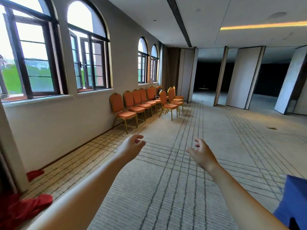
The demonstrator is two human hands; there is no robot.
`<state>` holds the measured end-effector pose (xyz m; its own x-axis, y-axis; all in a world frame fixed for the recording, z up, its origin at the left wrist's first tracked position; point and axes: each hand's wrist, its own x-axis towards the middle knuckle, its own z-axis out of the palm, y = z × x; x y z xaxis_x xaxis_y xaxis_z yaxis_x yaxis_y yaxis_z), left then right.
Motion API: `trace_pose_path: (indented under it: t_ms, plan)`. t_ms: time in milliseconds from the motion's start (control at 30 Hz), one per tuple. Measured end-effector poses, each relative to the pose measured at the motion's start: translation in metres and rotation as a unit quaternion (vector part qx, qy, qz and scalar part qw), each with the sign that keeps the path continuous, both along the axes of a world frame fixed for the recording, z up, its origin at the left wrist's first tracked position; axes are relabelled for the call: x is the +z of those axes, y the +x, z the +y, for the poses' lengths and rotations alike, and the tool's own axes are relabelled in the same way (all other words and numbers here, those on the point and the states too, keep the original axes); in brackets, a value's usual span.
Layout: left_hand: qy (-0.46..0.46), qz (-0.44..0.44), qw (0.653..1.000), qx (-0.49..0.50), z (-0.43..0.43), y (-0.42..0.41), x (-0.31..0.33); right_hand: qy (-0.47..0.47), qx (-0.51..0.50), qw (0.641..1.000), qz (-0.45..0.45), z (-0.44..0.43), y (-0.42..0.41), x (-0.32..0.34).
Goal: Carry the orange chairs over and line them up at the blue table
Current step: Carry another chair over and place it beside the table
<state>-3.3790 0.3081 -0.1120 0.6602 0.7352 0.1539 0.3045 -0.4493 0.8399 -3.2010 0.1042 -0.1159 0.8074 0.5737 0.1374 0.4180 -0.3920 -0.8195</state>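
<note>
Two hands reach forward, empty: left hand [131,146] and right hand [201,154] loosely curled, gripping nothing. Orange chairs [144,103] stand along the left edge of the floor [166,188], under the windows [89,63], well apart from the blue counter [294,196].

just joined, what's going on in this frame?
A person stands with both arms out. The left hand and right hand are loosely curled and hold nothing. The orange chairs stand across the room along the window wall, none carried. A blue-covered edge, probably the blue table, shows at lower right.
</note>
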Motion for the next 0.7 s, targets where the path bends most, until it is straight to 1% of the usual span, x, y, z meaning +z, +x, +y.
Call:
trace_pose_path:
  t_ms: [133,267,400,500,700]
  plan:
    - [0.006,-0.006,1.000,-0.015,0.103,0.092,-0.009,0.000,-0.016,1.000,-0.009,0.094,0.088,-0.008]
    - [0.001,-0.016,0.999,-0.031,0.201,0.186,0.007,0.000,-0.035,0.999,-0.012,0.183,0.169,0.002]
    - [-0.009,-0.018,0.999,-0.041,0.270,0.265,0.013,0.008,-0.052,0.999,-0.009,0.242,0.236,0.004]
    - [-0.020,-0.004,0.998,-0.060,0.316,0.328,0.007,0.005,-0.069,0.998,0.000,0.287,0.294,-0.001]
    - [-0.005,0.007,0.998,-0.069,0.424,0.471,-0.006,0.016,-0.071,0.997,0.003,0.394,0.438,-0.013]
